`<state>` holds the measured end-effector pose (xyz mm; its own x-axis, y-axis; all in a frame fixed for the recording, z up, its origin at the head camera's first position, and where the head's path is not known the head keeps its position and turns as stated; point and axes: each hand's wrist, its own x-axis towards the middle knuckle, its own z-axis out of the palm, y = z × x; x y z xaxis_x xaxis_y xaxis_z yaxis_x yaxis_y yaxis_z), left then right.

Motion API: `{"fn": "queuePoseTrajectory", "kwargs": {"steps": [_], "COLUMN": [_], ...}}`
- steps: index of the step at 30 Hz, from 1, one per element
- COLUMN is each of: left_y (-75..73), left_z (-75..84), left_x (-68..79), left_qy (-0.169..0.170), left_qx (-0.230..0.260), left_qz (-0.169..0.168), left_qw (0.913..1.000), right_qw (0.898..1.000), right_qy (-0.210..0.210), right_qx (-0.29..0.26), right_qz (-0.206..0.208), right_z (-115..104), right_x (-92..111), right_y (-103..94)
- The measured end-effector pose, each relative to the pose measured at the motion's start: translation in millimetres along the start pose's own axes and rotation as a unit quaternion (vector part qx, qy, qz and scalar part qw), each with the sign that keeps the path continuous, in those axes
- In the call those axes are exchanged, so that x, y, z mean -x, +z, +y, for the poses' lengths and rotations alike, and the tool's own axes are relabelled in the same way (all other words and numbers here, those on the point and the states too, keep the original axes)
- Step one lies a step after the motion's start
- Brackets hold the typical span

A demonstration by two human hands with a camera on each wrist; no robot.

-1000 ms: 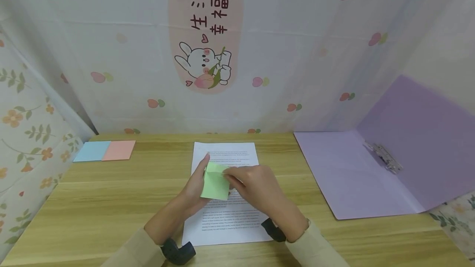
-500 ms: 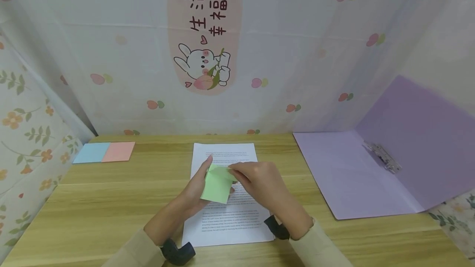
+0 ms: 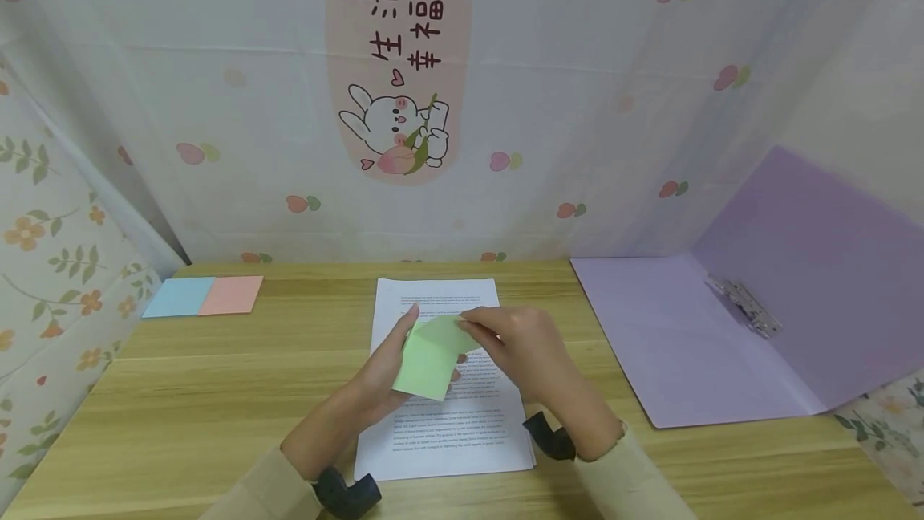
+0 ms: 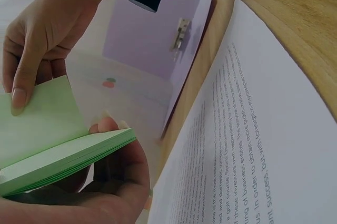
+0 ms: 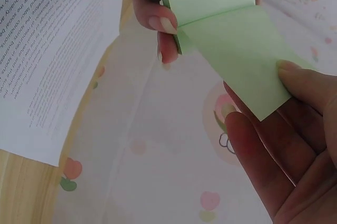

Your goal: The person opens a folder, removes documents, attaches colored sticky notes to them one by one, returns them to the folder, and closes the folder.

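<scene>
At the lower centre of the head view, the left hand [image 3: 381, 375] is gripping a green sticky-note pad [image 3: 424, 371] above the printed paper [image 3: 455, 444]; the right hand [image 3: 521, 347] is pinching its raised top note [image 5: 242, 61].

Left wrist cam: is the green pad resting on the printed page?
No, the left hand grips the green pad, and the printed page shows apart from it.

Rabbit-print curtain [image 3: 498, 103], flowered cloth [image 3: 54, 279], wooden table [image 3: 289, 351]
</scene>
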<state>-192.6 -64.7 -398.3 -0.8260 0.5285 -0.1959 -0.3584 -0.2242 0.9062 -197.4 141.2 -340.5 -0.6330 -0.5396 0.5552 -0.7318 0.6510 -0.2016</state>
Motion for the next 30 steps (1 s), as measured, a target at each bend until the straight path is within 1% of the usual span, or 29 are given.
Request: {"fn": "queuePoseTrajectory", "kwargs": {"steps": [4,10,13,17,20,23,25,30], "left_y": [0.4,-0.1,-0.6,-1.8,-4.1,-7.2,-9.3,-13.9], "left_z": [-1.3,-2.7,-2.5,-1.9,-1.7,-0.1,1.4,7.4], "left_x": [0.0,-0.8,-0.8,-0.4,-0.1,0.2,0.1,1.5], "left_qy": [-0.003,-0.001,-0.001,-0.007,-0.013,-0.009,-0.001,0.008], "left_qx": [0.006,0.000,-0.003,0.000,0.004,-0.001,-0.003,0.019], "left_qz": [-0.014,-0.011,-0.011,0.003,0.022,0.035,0.040,0.042], "left_qw": [0.9999,0.9999,0.9999,1.0000,0.9997,0.9993,0.9992,0.9989], "right_qw": [1.000,1.000,1.000,0.999,0.999,0.999,0.998,0.998], "right_qy": [0.005,0.005,0.013,0.033,0.033,0.027,0.030,0.036], "right_qx": [-0.004,-0.016,-0.016,-0.018,-0.024,-0.029,-0.031,-0.033], "right_qz": [0.002,0.018,0.020,0.029,0.034,0.034,0.035,0.045], "right_z": [2.1,7.7,9.8,10.9,11.6,12.3,12.5,13.9], "right_x": [0.4,0.1,-0.1,-0.2,-0.7,-1.2,-1.3,-1.8], "right_y": [-1.5,-4.8,-7.5,-11.1,-11.3,-9.8,-9.4,-11.1]}}
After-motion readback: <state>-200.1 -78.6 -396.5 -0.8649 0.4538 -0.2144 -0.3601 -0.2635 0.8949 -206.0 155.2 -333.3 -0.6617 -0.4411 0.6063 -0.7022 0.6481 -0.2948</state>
